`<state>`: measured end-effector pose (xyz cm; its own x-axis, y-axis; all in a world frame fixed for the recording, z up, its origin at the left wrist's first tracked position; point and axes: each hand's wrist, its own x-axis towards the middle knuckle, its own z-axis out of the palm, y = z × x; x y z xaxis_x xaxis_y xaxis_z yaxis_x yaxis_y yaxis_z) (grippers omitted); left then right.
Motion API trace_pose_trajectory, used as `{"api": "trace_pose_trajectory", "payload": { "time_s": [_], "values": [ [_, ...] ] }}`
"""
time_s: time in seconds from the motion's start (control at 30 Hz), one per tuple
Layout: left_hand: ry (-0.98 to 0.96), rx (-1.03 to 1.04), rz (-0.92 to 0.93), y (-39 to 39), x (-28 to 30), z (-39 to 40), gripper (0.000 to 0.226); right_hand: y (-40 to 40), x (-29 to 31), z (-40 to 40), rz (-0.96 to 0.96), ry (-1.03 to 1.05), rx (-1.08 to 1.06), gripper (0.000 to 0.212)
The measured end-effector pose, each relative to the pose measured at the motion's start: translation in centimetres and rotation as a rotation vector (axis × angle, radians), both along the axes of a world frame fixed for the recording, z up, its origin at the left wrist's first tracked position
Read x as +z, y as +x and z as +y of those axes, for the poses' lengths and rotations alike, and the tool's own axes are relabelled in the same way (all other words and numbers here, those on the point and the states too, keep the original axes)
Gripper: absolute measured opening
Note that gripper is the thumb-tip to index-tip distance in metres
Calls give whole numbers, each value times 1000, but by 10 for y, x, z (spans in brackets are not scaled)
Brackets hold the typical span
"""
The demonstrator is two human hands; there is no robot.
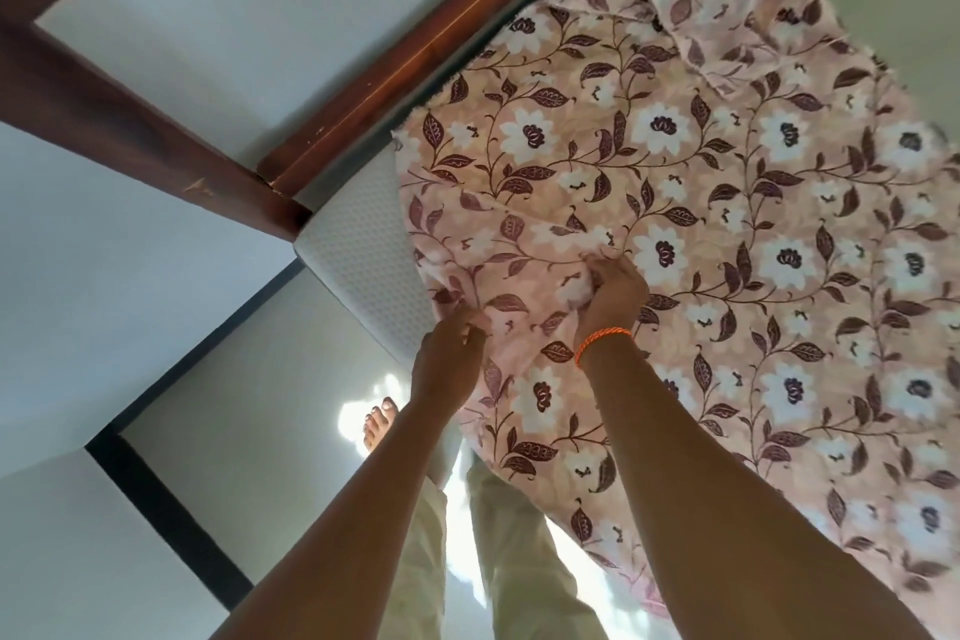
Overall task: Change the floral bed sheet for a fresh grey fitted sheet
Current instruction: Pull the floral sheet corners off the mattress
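— Two hands on the sheet, is that right?

— Yes. Starting at the left, the wooden bed frame [156, 135] meets at a corner post, and the mattress [358, 250] has its white, dimpled corner bared just beside it. The floral bed sheet [701, 234] is already peeled off that corner and lies loosely over the rest of the mattress, running off toward the right edge.

— And the hands?

— The left hand [449, 353] pinches a fold of the sheet at the mattress's near edge, right by the bared corner, fingers curled into the cloth. The right hand [615, 294] sits just to its right, fingers bunched down into a gathered tuck of the fabric. An orange bracelet [602, 340] circles that wrist.

— Anything below?

— Bare foot [379, 424] on the pale floor [104, 276], under the left forearm, and light trousers [519, 561] between the two arms.
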<state>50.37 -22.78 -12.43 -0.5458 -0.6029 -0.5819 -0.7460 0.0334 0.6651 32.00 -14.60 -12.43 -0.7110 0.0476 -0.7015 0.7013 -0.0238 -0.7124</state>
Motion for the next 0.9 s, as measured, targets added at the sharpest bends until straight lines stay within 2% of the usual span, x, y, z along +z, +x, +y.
{"api": "trace_pose_trajectory", "payload": {
  "time_s": [0.07,0.13,0.17,0.3,0.37,0.43,0.53,0.6,0.7,0.77,0.9],
  "values": [
    [25,-16,-33,-7,2,5,27,-11,11,14,34,14,-85,9],
    [40,-22,-61,-13,0,12,25,-17,9,28,63,85,-48,13],
    [46,-26,-69,-15,-2,17,25,-17,3,35,53,160,31,15],
    [82,2,-80,-12,-4,39,26,11,-37,69,-86,426,560,15],
    [82,-15,-84,-5,-8,51,26,27,-48,86,-93,616,651,15],
    [60,-54,-105,3,-12,61,27,40,-46,98,-102,737,648,12],
    [-89,-158,-58,22,-17,72,33,51,-49,118,-84,763,621,14],
    [-251,-343,-20,38,-21,80,42,50,-47,129,4,747,546,17],
    [-357,-488,-133,57,-29,93,46,40,-36,143,119,731,375,13],
    [-393,-456,-195,65,-29,109,45,37,-30,152,145,713,366,14],
    [-433,-269,-154,73,-9,152,33,60,-23,177,200,574,611,13]
  ]
}}
